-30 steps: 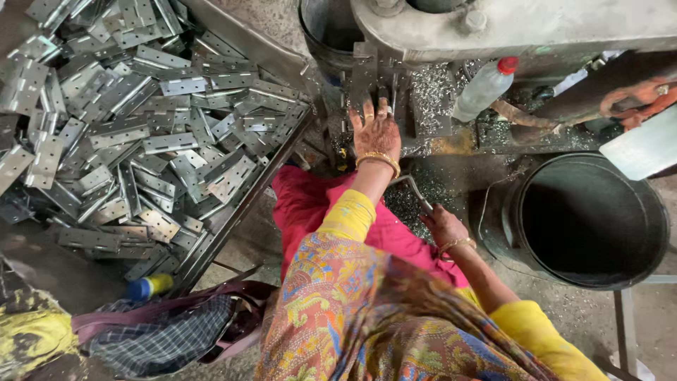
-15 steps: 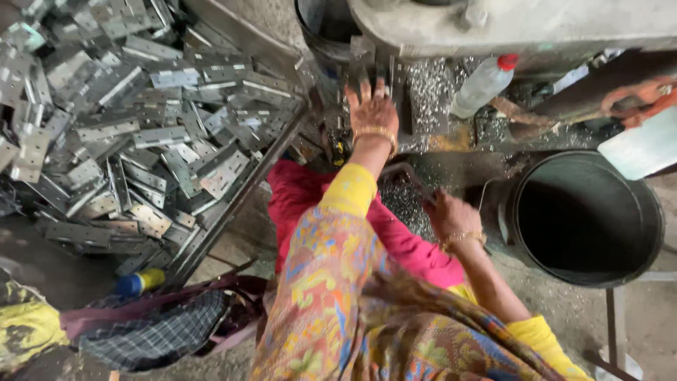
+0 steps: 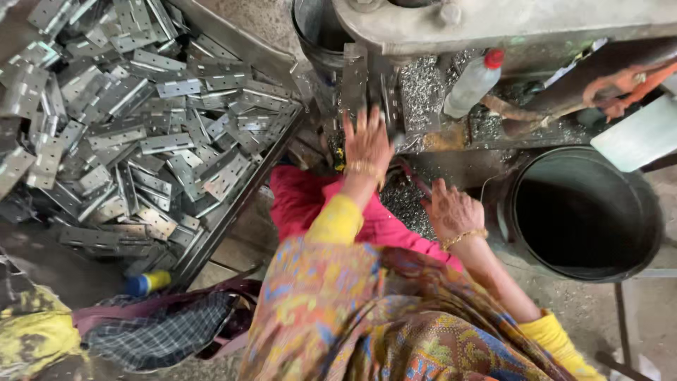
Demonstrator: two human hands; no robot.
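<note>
My left hand (image 3: 367, 144) is stretched forward with its fingers spread, lying flat against the upright metal plates (image 3: 355, 81) at the foot of the grey machine (image 3: 493, 21). It wears a gold bangle, and I see nothing in its grasp. My right hand (image 3: 451, 208) is lower and to the right, over a bed of metal shavings (image 3: 405, 201). Its fingers curl down around the end of a thin dark rod (image 3: 415, 180). A pink cloth (image 3: 296, 201) covers my lap below both hands.
A large metal tray (image 3: 233, 212) heaped with several flat silver hinge plates (image 3: 141, 127) fills the left. A black bucket (image 3: 585, 212) stands at the right. A plastic bottle with a red cap (image 3: 474, 81) lies on the machine bed. A checked bag (image 3: 162, 331) sits at lower left.
My left hand has spread its fingers wider against the machine's plates. My right hand has stayed by the shavings. The view has shifted slightly.
</note>
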